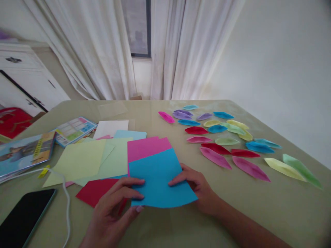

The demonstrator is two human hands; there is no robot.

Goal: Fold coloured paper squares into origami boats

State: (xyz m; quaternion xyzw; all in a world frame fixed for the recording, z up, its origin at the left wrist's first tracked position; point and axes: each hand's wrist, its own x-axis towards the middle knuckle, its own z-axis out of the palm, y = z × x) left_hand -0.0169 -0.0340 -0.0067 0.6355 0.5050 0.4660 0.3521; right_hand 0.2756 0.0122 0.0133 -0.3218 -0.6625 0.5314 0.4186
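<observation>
A flat sheet of blue paper (157,175) is held up between my two hands, its near edge slightly bowed. My left hand (116,206) pinches its lower left edge, fingers on top and thumb at the near edge. From the right side, my right hand (198,182) grips it, one finger lying across the top and the rest hidden underneath. Just behind the blue sheet lie pink sheets (144,148). Red paper (97,193) shows partly behind my left hand. Pale yellow paper (77,162) and light green paper (116,155) spread out to the left.
Many folded paper boats (216,156) in several colours cover the table's right side. At the left are a phone (27,217), a white cable (67,203), a yellow clip (43,171), a magazine (28,151) and a printed card (76,131). Curtains (103,51) hang behind the table.
</observation>
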